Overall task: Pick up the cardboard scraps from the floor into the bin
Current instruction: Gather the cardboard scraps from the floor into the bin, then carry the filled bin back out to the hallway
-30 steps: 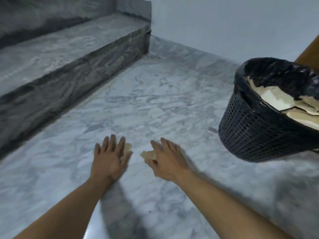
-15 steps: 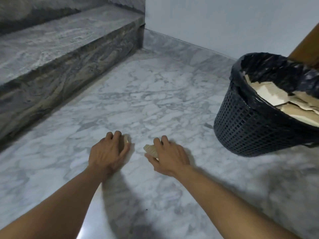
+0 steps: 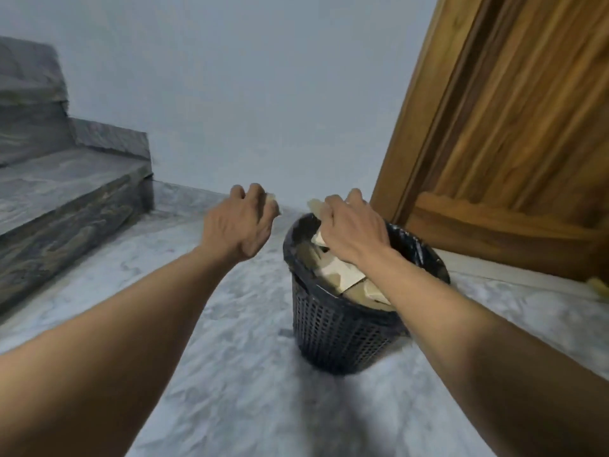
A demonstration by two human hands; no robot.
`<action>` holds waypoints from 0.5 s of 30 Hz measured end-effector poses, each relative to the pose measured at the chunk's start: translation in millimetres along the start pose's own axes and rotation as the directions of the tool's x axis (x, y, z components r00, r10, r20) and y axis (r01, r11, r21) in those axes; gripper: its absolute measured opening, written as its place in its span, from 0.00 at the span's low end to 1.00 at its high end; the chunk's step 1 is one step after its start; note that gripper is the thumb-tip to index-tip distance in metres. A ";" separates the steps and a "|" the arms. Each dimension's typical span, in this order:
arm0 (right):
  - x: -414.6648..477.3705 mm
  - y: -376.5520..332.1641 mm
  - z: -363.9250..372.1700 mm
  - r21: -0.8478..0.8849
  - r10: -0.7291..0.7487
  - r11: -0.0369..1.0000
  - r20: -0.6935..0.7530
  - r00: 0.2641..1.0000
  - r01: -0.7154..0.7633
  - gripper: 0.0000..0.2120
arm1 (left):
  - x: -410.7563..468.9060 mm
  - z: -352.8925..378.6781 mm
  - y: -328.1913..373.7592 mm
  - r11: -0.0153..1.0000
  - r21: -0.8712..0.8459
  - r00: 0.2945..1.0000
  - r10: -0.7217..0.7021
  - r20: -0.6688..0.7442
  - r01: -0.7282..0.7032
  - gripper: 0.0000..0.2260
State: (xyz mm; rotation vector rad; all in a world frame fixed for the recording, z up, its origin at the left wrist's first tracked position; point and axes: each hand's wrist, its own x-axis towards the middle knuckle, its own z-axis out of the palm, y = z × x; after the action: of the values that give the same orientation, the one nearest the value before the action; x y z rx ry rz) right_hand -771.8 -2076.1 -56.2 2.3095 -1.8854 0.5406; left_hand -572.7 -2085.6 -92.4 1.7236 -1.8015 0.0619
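Scraps: I see one cardboard scrap [image 3: 314, 206] in my right grip, a smaller scrap [image 3: 273, 199] peeking past my left.
Right hand [image 3: 354, 230]: clenched on its scrap, over the bin [image 3: 333, 328].
Left hand [image 3: 239, 222]: curled around its scrap, just left of the bin rim.
Bin: below my grips, on the marble floor [image 3: 230, 374], holding cardboard pieces [image 3: 342, 275].

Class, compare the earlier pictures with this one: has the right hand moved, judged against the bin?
Yes. The right hand, earlier down on the floor left of the bin, is now raised over its opening, holding a cardboard scrap.
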 end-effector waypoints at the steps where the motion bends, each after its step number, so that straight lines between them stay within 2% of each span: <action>1: 2.5 17.1 -2.6 0.006 0.057 0.998 0.012 0.998 -0.057 0.22 | 9.9 2.3 21.3 0.999 -0.042 1.000 0.022 0.012 -0.022 0.18; 4: 1.6 61.9 -4.8 0.048 0.170 0.984 0.057 0.984 -0.173 0.24 | 29.9 25.0 70.2 0.984 -0.163 0.986 0.100 0.131 -0.078 0.18; 7: -5.9 96.9 -6.8 0.105 0.233 0.964 0.105 0.967 -0.244 0.26 | 33.2 53.7 93.1 0.975 -0.207 0.945 0.143 0.293 -0.083 0.24; 9: -13.7 115.3 -9.0 0.078 0.277 0.955 0.125 0.953 -0.288 0.26 | 28.2 69.2 92.3 0.983 -0.139 0.933 0.157 0.325 -0.117 0.24; 11: -23.0 133.3 -8.0 0.037 0.358 0.930 0.145 0.922 -0.366 0.26 | 22.3 77.8 81.1 0.987 0.003 0.944 0.154 0.292 -0.162 0.27; 13: -32.8 156.9 -1.9 0.045 0.476 0.869 0.204 0.856 -0.494 0.28 | 22.0 84.1 65.5 1.000 0.000 0.957 0.011 0.289 -0.011 0.32; 15: -44.1 181.1 10.5 0.200 0.542 0.764 0.316 0.779 -0.613 0.31 | 23.1 86.3 54.2 0.948 -0.180 0.910 -0.183 0.372 0.264 0.32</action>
State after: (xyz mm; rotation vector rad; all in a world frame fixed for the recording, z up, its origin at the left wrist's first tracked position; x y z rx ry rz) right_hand -951.8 -2078.6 -105.8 1.9608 -2.8542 0.6574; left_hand -655.7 -2137.1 -129.4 1.8452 -1.7534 -0.5634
